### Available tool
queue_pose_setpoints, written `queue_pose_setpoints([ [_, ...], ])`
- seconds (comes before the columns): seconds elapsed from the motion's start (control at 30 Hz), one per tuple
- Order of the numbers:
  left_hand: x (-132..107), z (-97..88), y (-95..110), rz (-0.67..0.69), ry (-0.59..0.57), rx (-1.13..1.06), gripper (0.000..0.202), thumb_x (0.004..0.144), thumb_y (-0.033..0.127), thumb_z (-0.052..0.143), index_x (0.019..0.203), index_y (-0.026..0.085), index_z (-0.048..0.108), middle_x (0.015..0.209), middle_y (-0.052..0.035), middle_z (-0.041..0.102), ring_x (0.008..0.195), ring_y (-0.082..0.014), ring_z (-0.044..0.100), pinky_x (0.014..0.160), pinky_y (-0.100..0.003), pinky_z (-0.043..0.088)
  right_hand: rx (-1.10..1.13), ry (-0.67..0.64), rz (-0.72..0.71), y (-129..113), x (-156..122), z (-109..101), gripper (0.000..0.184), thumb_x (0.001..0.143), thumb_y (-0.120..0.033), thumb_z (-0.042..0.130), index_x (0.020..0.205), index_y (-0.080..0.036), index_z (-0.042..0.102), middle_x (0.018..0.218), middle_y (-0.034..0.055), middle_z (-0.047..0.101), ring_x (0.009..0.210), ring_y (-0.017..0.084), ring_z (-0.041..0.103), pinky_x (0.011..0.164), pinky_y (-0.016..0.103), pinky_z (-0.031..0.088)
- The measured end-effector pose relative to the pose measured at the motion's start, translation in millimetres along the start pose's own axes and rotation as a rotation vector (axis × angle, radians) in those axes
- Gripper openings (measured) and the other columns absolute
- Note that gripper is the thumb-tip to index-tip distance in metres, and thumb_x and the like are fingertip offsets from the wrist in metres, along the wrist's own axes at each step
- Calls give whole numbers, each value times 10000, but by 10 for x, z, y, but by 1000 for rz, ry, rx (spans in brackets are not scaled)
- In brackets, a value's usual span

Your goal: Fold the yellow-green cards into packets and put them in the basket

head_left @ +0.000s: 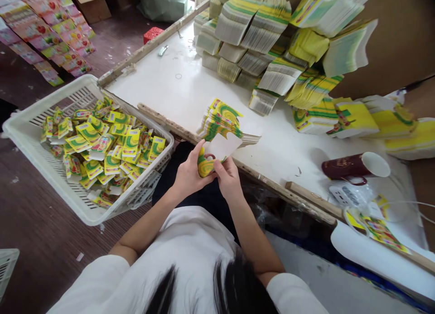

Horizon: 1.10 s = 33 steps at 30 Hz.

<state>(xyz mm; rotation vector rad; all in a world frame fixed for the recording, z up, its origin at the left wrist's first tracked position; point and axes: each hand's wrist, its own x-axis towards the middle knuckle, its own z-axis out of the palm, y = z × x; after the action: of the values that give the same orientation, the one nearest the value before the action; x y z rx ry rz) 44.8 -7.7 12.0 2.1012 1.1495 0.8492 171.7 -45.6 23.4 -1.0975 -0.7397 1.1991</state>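
Both hands meet over my lap at the table's near edge, around one small yellow-and-green cardboard box [206, 166] with a white flap standing up. My left hand [190, 170] grips its left side, fingers curled. On the other side my right hand [228, 176] pinches the lower right part between thumb and fingers. Just beyond lies a stack of flat printed cartons [222, 117] in the same colours. To the left, a white plastic basket [91, 219] holds many small folded boxes [113, 146].
Bundles of flat cartons [251, 24] are piled at the back of the white table [152, 78]. A maroon mug [343, 166] lies on its side at right, near a white power strip [340, 194]. Pink printed sheets [44, 28] and a cardboard box [90, 3] stand at far left.
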Motion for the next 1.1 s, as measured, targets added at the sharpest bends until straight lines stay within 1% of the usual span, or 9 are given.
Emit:
queue_pose_setpoints([
  [0.13,2,4,11,30,4,31,949,759,427,754,1524,248,221,1336,-114,613,1108,-238,682,854,-322,563,69,18,58,33,9,-8,442,775,-607,708,1014,-240,652,1025,50,748,1009,260,702,915,415,582],
  [0.33,8,-9,10,44,-34,43,911,760,398,743,1512,247,252,1299,-93,624,1068,-236,692,832,-316,564,82,28,44,18,13,-13,498,794,-640,675,1089,-239,666,1124,64,735,1125,272,673,967,430,564],
  [0.5,12,-41,-30,72,-77,122,859,768,356,732,1501,262,294,1233,-75,639,1042,-234,690,835,-314,553,110,-33,131,-59,47,-96,366,739,-495,775,995,-243,712,976,41,760,1032,272,702,924,444,581],
  [0.63,24,-59,-33,122,-102,148,806,795,353,708,1490,250,314,1201,-79,634,1049,-237,680,835,-313,548,187,-36,197,-67,55,-130,342,702,-430,814,991,-266,728,966,18,771,957,250,719,912,437,592],
  [0.7,25,-51,-25,110,-94,117,806,799,354,704,1490,249,302,1229,-85,624,1076,-242,675,859,-323,549,215,-16,184,-42,50,-109,385,706,-482,812,1012,-266,722,993,27,773,988,257,717,930,445,588],
  [0.8,16,-29,-27,77,-65,56,850,791,350,716,1501,260,257,1263,-85,612,1116,-246,665,895,-340,546,225,11,147,-5,41,-65,525,723,-649,745,1070,-258,699,1114,55,757,1109,281,686,980,467,570],
  [0.87,9,-21,-46,89,-57,33,877,799,370,717,1515,263,221,1255,-86,605,1118,-244,660,899,-344,545,216,5,147,-1,37,-58,570,735,-683,716,1113,-258,686,1184,64,738,1166,287,664,1012,474,555],
  [1.0,8,-32,-112,203,-67,63,895,833,425,689,1541,240,175,1199,-95,587,1047,-230,658,849,-329,548,193,-75,199,-24,27,-127,479,747,-534,779,1138,-273,687,1182,46,737,1149,276,674,1003,478,561],
  [1.1,12,-47,-152,284,-91,93,883,837,422,683,1539,227,184,1171,-96,580,1031,-229,648,827,-322,546,184,-122,223,-20,18,-193,478,713,-453,828,1141,-295,686,1155,23,742,1111,264,686,989,487,570],
])
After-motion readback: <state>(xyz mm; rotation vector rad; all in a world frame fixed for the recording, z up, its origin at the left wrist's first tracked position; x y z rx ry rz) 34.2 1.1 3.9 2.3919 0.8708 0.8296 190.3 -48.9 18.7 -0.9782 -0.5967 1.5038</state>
